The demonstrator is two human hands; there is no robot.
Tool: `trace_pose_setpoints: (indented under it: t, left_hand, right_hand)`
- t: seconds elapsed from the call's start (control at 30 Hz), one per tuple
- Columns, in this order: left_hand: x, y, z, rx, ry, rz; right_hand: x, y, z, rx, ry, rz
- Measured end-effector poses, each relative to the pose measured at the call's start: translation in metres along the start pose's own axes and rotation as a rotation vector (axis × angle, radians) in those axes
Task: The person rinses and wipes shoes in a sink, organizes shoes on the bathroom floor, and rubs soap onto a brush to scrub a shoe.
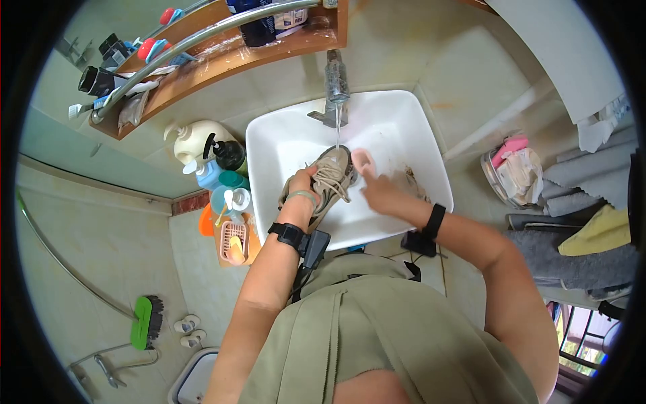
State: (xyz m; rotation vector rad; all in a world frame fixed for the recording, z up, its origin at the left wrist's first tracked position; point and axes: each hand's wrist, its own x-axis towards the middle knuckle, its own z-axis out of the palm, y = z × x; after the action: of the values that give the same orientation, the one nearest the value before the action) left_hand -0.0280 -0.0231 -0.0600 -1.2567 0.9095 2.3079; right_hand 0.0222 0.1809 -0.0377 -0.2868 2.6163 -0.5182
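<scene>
A beige lace-up sneaker (331, 172) is tilted in the white sink (262, 138), its toe under the faucet (336, 81). Water runs from the faucet onto the toe. My left hand (303, 182) is closed around the sneaker's side and heel. In my right hand (387, 193) is a pink brush (362, 160) with a rounded head, held beside the toe; its bristles cannot be made out. Something brownish (409, 180) lies in the sink at the right, partly hidden behind my right hand.
Pump bottles (208, 175) and a pink basket (234, 239) crowd the sink's left side. Above hangs a wooden shelf (269, 47) with a metal rail and toiletries. Towels (585, 182) and a clear holder (513, 172) are on the right. A green broom (142, 323) stands lower left.
</scene>
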Motion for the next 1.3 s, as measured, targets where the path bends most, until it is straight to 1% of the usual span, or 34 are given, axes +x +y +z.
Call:
trace_pose_setpoints:
  t: [0.07,0.1,0.17,0.23,0.3,0.33,0.37,0.4,0.43,0.47,0.5,0.53,0.57,0.6,0.67,0.7,0.73,0.77,0.8,0.83,0.9,0.93,0.97,1.0,1.07,1.1,1.17,1.2,1.23,1.3]
  left_hand:
    - [0.006,0.000,-0.002,0.032,0.005,-0.008]
    - [0.010,-0.001,-0.003,0.028,0.006,0.006]
    - [0.017,0.000,-0.006,0.022,0.006,0.020]
    - [0.032,0.005,-0.014,0.011,-0.076,-0.051]
    - [0.043,0.007,-0.019,-0.017,-0.054,-0.076]
    - [0.046,0.009,-0.019,-0.040,-0.036,-0.101]
    - [0.049,0.011,-0.022,-0.037,-0.041,-0.102]
    - [0.044,0.012,-0.023,-0.057,-0.063,-0.146]
    - [0.038,0.014,-0.022,-0.077,-0.085,-0.191]
    - [0.040,0.014,-0.023,-0.075,-0.088,-0.194]
    - [0.048,0.012,-0.027,-0.039,-0.089,-0.145]
    - [0.052,0.009,-0.031,-0.003,-0.090,-0.097]
    - [0.052,0.009,-0.031,-0.001,-0.090,-0.099]
    - [0.052,0.010,-0.031,-0.035,-0.087,-0.111]
    - [0.052,0.012,-0.030,-0.068,-0.083,-0.124]
    - [0.054,0.016,-0.032,-0.067,-0.065,-0.131]
    - [0.053,0.019,-0.031,-0.063,-0.048,-0.140]
    - [0.052,0.019,-0.030,-0.077,-0.009,-0.111]
    - [0.052,0.019,-0.030,-0.069,-0.014,-0.117]
    - [0.053,0.019,-0.031,-0.076,-0.032,-0.120]
    - [0.053,0.016,-0.035,-0.079,-0.042,-0.128]
    - [0.052,0.017,-0.035,-0.059,-0.074,-0.130]
    - [0.050,0.019,-0.035,-0.040,-0.106,-0.131]
    - [0.042,0.022,-0.031,-0.035,-0.109,-0.130]
    - [0.027,0.025,-0.020,-0.084,0.068,-0.127]
    - [0.035,0.025,-0.023,-0.084,0.070,-0.132]
    - [0.049,0.024,-0.030,-0.094,-0.036,-0.192]
    - [0.046,0.023,-0.031,-0.090,-0.034,-0.196]
    - [0.040,0.024,-0.030,-0.067,-0.059,-0.185]
    - [0.039,0.025,-0.031,-0.039,-0.088,-0.172]
  right_hand:
    - [-0.021,-0.028,0.004,0.074,-0.015,-0.086]
    - [-0.024,-0.032,0.008,0.073,-0.015,-0.085]
    - [-0.027,-0.035,0.012,0.186,0.130,-0.007]
    - [-0.035,-0.035,0.003,0.193,0.117,-0.045]
    - [-0.041,-0.037,0.005,0.207,0.104,-0.082]
    - [-0.045,-0.038,0.008,0.156,0.093,-0.095]
    - [-0.046,-0.038,0.009,0.103,0.086,-0.107]
    - [-0.044,-0.040,0.010,0.101,0.089,-0.102]
    - [-0.039,-0.042,0.013,0.136,0.136,-0.100]
    - [-0.034,-0.044,0.016,0.170,0.182,-0.099]
    - [-0.022,-0.042,0.015,0.170,0.181,-0.095]
    - [-0.003,-0.037,0.009,0.142,0.189,-0.003]
    - [0.010,-0.034,0.004,0.114,0.198,0.088]
    - [0.011,-0.033,0.000,0.114,0.199,0.091]
    - [0.009,-0.028,-0.006,0.161,0.143,0.015]
    - [-0.005,-0.030,0.008,0.120,0.280,-0.173]
    - [-0.019,-0.040,0.013,0.124,0.281,-0.165]
    - [-0.029,-0.048,0.014,0.098,0.221,-0.161]
    - [-0.034,-0.052,0.014,0.072,0.160,-0.155]
    - [-0.018,-0.043,0.017,0.028,0.189,-0.133]
    - [0.014,-0.016,0.007,0.044,0.223,-0.143]
    - [0.019,-0.016,0.000,0.059,0.261,-0.162]
    - [0.018,-0.020,0.000,0.066,0.232,-0.113]
    - [0.008,-0.031,-0.001,0.068,0.237,-0.111]
    - [-0.022,-0.054,0.007,0.135,0.131,-0.064]
    - [-0.037,-0.061,0.012,0.110,0.097,-0.127]
    - [-0.048,-0.066,0.010,0.115,0.071,-0.121]
    - [-0.051,-0.067,0.010,0.114,0.048,-0.126]
    - [-0.040,-0.058,0.008,0.116,0.049,-0.122]
    - [0.001,-0.028,-0.006,-0.005,0.138,-0.094]
